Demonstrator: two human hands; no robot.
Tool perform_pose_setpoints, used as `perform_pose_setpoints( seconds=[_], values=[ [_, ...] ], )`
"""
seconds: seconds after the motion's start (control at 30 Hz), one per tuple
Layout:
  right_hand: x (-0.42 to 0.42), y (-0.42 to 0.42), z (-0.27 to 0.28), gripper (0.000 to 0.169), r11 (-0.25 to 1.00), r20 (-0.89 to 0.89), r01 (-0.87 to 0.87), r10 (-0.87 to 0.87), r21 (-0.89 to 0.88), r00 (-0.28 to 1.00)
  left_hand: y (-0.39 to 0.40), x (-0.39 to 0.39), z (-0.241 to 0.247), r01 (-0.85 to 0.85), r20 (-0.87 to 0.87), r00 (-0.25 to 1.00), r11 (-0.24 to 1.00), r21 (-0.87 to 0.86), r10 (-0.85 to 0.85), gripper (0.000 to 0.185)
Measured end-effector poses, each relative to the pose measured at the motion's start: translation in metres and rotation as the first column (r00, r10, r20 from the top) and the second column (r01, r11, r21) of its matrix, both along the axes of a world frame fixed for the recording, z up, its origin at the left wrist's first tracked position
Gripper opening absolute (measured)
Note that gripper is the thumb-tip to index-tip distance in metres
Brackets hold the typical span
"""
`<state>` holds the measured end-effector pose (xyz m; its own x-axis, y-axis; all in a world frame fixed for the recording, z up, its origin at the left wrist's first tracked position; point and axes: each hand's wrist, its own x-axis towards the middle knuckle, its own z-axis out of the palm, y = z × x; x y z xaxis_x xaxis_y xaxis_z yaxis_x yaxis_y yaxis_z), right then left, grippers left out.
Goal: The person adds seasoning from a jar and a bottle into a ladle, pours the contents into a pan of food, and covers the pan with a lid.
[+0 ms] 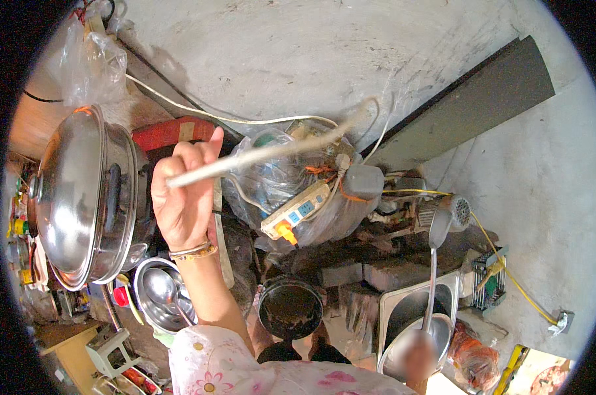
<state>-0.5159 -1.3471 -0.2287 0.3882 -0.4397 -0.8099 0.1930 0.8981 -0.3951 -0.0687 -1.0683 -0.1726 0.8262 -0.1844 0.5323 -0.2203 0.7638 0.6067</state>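
My left hand (187, 205) is raised in front of me with its fingers curled round the end of a pale flexible hose or cord (273, 150), blurred by motion. The hose loops away to the right above a plastic-wrapped bundle. Low on the right, my right hand (414, 355) is blurred in the picture but appears closed on the handle of a metal ladle (432, 276), whose bowl end points away from me. Around that hand a metal bowl (443, 331) overlaps a stainless steel sink (382, 313); whether the hand grips the bowl, I cannot tell.
A large lidded steel pot (73, 197) stands left of my left hand. Below it sits a steel bowl (147, 296) with a ladle inside. A power strip (298, 210) with an orange plug lies on the plastic bundle (258, 192). A dark round pan (290, 306) is at my feet.
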Motion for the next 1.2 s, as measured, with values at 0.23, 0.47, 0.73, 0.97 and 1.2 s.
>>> perform_pose_setpoints(
  seconds=[0.23, 0.47, 0.73, 0.97, 1.2],
  values=[
    [0.005, 0.015, -0.002, 0.025, 0.971, 0.046, 0.162, -0.172, 0.176, 0.984, 0.011, 0.024, -0.013, -0.065, -0.033, 0.997, 0.997, 0.032, 0.066, 0.022],
    [-0.03, 0.009, -0.031, 0.025, 0.897, 0.125, -0.367, 0.405, -0.248, 0.906, -0.005, 0.041, -0.018, -0.052, -0.067, 0.996, 0.993, 0.107, 0.059, 0.022],
    [-0.027, 0.003, -0.033, 0.029, 0.923, 0.317, -0.383, 0.378, -0.047, 0.87, -0.019, 0.062, -0.022, -0.073, -0.15, 0.981, 0.956, 0.285, 0.12, 0.022],
    [-0.026, 0.001, -0.029, 0.027, 0.906, 0.282, -0.399, 0.423, -0.139, 0.861, -0.033, 0.069, -0.044, -0.124, -0.15, 0.946, 0.75, 0.65, 0.287, 0.021],
    [-0.034, -0.006, -0.032, 0.028, 0.911, 0.321, -0.391, 0.412, -0.131, 0.853, -0.047, 0.076, -0.053, -0.121, -0.168, 0.906, 0.616, 0.779, 0.389, 0.019]
  ],
)
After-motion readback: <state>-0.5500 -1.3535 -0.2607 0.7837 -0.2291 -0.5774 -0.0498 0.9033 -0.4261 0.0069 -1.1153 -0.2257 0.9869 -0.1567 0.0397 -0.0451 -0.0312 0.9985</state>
